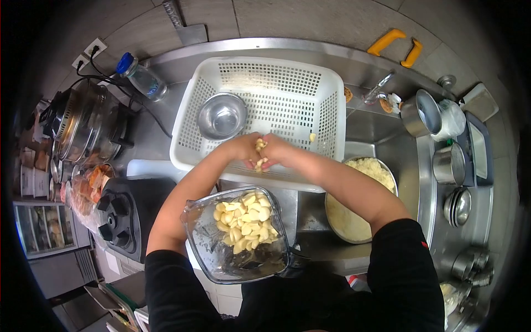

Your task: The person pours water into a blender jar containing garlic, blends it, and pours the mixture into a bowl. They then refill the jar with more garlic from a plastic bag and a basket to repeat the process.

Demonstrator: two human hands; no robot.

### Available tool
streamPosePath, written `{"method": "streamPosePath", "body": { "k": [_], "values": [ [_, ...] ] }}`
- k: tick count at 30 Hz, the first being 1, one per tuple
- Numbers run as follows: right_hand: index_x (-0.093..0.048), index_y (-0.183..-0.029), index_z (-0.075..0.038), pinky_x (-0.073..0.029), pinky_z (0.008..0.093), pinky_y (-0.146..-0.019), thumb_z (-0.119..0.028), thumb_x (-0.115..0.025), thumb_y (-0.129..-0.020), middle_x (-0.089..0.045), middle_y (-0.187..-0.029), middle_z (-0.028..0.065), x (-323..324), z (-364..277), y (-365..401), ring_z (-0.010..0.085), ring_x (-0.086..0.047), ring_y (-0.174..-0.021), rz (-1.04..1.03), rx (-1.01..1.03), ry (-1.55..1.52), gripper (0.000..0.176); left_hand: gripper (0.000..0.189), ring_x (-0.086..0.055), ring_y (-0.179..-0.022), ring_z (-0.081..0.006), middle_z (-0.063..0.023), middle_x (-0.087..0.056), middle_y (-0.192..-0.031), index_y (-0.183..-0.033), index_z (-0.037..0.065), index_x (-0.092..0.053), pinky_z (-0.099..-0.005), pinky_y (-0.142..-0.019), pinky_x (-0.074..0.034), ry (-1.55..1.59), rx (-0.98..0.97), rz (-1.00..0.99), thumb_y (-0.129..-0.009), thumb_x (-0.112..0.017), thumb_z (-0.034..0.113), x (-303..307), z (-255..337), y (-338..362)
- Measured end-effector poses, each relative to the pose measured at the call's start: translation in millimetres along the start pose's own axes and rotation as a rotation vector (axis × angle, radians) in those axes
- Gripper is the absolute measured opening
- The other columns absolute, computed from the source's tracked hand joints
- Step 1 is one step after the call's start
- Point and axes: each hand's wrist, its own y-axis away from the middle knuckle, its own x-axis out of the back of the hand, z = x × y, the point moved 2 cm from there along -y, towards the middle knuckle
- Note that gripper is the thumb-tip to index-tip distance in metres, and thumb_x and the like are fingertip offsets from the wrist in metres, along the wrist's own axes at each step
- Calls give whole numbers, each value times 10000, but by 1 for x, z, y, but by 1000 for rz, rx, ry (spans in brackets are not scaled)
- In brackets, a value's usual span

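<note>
My left hand (245,148) and my right hand (275,151) are cupped together over the near side of a white perforated plastic basket (185,124). Peeled garlic cloves (260,144) show between the curled fingers of both hands. A small metal bowl (222,117) sits inside the basket, to the left of my hands. One loose clove (312,137) lies in the basket's right part. Nearer my body, below my hands, a clear blender jar (206,257) holds a pile of peeled garlic cloves (246,220).
At right, a sink (312,213) contains a large pot (333,224) of pale chopped food, beneath my right forearm. A black blender base (135,213) stands left of the jar. A blue-capped bottle (145,80) is behind, at left. A faucet (379,87) and metal pots (420,113) are farther right.
</note>
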Motion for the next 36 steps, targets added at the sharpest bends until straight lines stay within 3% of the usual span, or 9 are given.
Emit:
{"method": "streamPosePath", "body": {
  "k": [10, 15, 18, 19, 21, 25, 27, 34, 36],
  "values": [
    [-587, -1120, 51, -621, 325, -573, 18, -612, -819, -657, -1004, 191, -9, -106, -1, 272, -695, -787, 53, 316, 81, 303, 619, -703, -819, -232, -168, -671, -1008, -1267, 13, -492, -317, -646, -569, -172, -106, 362, -704, -735, 100, 69, 57, 62],
    [-519, -1221, -5, -571, 331, -595, -109, -655, -792, -641, -1020, 158, -22, -131, -10, 242, -678, -775, 65, 317, 662, 462, 714, -640, -1032, -322, -151, -682, -1073, -1318, 124, -546, -395, -901, -482, -567, -160, 632, -661, -793, 259, 92, 23, 67],
    [-504, -1254, -30, -536, 350, -564, -155, -662, -778, -652, -977, 169, -1, -121, 13, 247, -670, -704, 36, 297, 914, 517, 732, -648, -1005, -328, -179, -682, -1035, -1372, 113, -482, -379, -877, -493, -726, -75, 723, -713, -783, 214, 74, 35, 72],
    [-506, -1255, -42, -537, 359, -573, -156, -664, -778, -656, -962, 171, 9, -107, 15, 253, -667, -680, 21, 233, 1053, 515, 732, -648, -1005, -328, -179, -682, -1035, -1372, 113, -482, -379, -877, -493, -723, -78, 718, -713, -783, 214, 63, 37, 68],
    [-505, -1262, -49, -543, 381, -630, -159, -676, -776, -662, -964, 176, 26, -83, 32, 272, -671, -711, -23, 123, 1277, 527, 682, -627, -1045, -347, -212, -647, -1104, -1337, 93, -493, -395, -891, -494, -532, -88, 229, -722, -772, 190, 33, 39, 56],
    [-489, -1276, -9, -538, 407, -793, -137, -705, -764, -638, -1084, 205, 36, -14, 41, 330, -657, -943, -59, 112, 1498, 570, 606, -625, -1041, -336, -216, -614, -1149, -1251, 40, -520, -404, -875, -508, -865, -179, 305, -716, -774, 167, -9, 13, 29],
    [-488, -1266, 18, -510, 426, -886, -87, -700, -759, -585, -1196, 231, 33, 10, 38, 369, -600, -1078, 48, 185, 1413, 560, 592, -605, -1079, -354, -220, -568, -1238, -1217, 3, -513, -412, -905, -503, -971, 57, 351, -710, -775, 158, -14, 8, 22],
    [-528, -1162, 40, -498, 445, -910, -83, -660, -797, -569, -1198, 269, -6, 13, 7, 381, -587, -1098, 216, 224, 988, 407, 528, -605, -1064, -402, -269, -603, -1136, -1180, -11, -521, -396, -920, -501, -636, -214, 175, -721, -737, 134, -16, 0, 5],
    [-542, -1136, 38, -522, 433, -860, -95, -657, -805, -601, -1130, 266, -11, 12, -2, 362, -626, -1031, 295, 309, 920, 375, 553, -642, -1019, -345, -208, -652, -1016, -1171, -12, -504, -366, -873, -535, -546, -178, 277, -710, -785, 109, -14, 2, 7]
  ]
}}
